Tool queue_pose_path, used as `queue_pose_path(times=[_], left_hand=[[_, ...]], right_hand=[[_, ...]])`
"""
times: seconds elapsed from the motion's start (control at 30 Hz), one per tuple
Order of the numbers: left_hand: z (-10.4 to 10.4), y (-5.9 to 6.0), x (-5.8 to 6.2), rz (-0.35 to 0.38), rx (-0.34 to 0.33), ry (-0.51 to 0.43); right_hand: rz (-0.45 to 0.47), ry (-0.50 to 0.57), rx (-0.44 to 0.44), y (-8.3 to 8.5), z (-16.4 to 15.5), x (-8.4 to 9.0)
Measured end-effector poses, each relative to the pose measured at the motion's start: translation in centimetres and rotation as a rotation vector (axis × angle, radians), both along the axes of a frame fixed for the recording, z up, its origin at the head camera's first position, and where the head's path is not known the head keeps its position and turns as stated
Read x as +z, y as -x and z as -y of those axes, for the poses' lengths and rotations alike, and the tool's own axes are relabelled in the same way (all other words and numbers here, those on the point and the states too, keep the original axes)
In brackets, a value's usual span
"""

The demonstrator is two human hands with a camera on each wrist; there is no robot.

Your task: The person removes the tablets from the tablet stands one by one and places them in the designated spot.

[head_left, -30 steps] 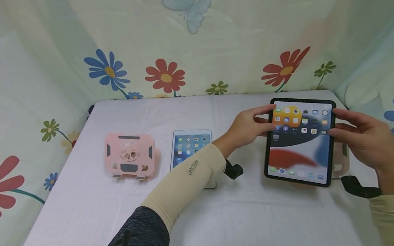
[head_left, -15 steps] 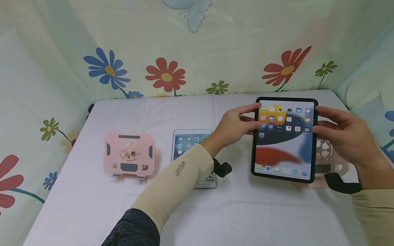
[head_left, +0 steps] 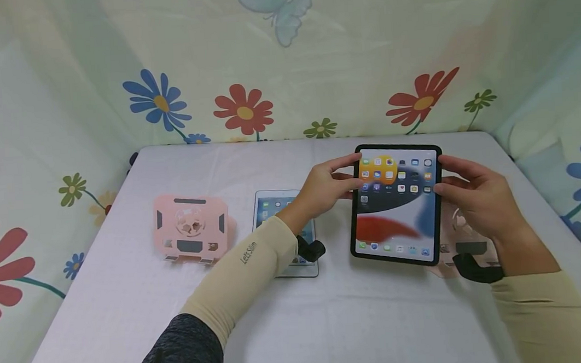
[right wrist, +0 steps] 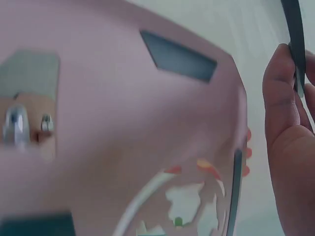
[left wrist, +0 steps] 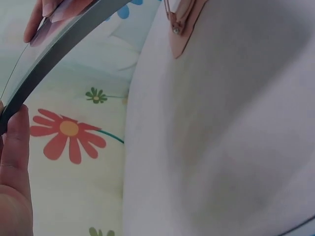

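A large black-edged tablet [head_left: 396, 214] with a lit home screen is held upright, slightly tilted, above the right half of the table. My left hand [head_left: 324, 188] pinches its upper left edge between thumb and fingers. On the opposite edge, my right hand [head_left: 486, 201] pinches it the same way. Behind and to the right of the tablet stands a pink tablet stand [head_left: 473, 247], partly hidden by the tablet and my right hand; it fills much of the right wrist view. A smaller white tablet [head_left: 302, 270] lies on the table, partly covered by my left forearm.
A second pink stand [head_left: 192, 229] with grey pads stands at the left of the table. The table [head_left: 357, 326] has a white cloth. Behind it hangs a curtain [head_left: 343, 63] printed with flowers and a butterfly.
Both hands have carried the large tablet leftward, away from the right-hand stand, which now shows more. The smaller tablet and the left stand have stayed in place.
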State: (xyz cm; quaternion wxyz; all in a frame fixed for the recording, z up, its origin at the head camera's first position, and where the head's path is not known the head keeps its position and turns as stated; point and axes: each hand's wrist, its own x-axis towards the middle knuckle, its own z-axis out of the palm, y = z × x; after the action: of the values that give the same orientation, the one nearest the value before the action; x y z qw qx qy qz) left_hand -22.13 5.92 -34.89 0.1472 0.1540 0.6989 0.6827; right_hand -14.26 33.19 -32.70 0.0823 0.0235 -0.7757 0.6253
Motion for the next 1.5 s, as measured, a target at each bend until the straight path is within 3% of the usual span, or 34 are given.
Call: queue_pose_path(times=[0.13, 0.27, 0.5, 0.87, 1.13, 1.5], left_hand=[[0.7, 0.0, -0.1, -0.005, 0.010, 0.020], [1.3, 0.0, -0.4, 0.009, 0.020, 0.023], [2.2, -0.1, -0.9, 0.034, 0.040, 0.022], [3.5, -0.1, -2.1, 0.042, 0.072, 0.044], [4.5, -0.1, -3.2, 0.051, 0.093, 0.024], [5.5, -0.2, -3.9, 0.060, 0.089, 0.007]], right_hand=[[0.025, -0.040, 0.001, 0.2, 0.6, -0.1], [0.056, 0.013, 0.025, 0.3, 1.2, -0.2], [0.065, -0.194, 0.023, 0.4, 2.2, -0.5], [0.080, -0.234, 0.034, 0.7, 4.1, -0.6], [0.172, -0.218, -0.029, 0.9, 6.2, -0.9], [0.200, -0.039, -0.123, 1.2, 8.6, -2.5]])
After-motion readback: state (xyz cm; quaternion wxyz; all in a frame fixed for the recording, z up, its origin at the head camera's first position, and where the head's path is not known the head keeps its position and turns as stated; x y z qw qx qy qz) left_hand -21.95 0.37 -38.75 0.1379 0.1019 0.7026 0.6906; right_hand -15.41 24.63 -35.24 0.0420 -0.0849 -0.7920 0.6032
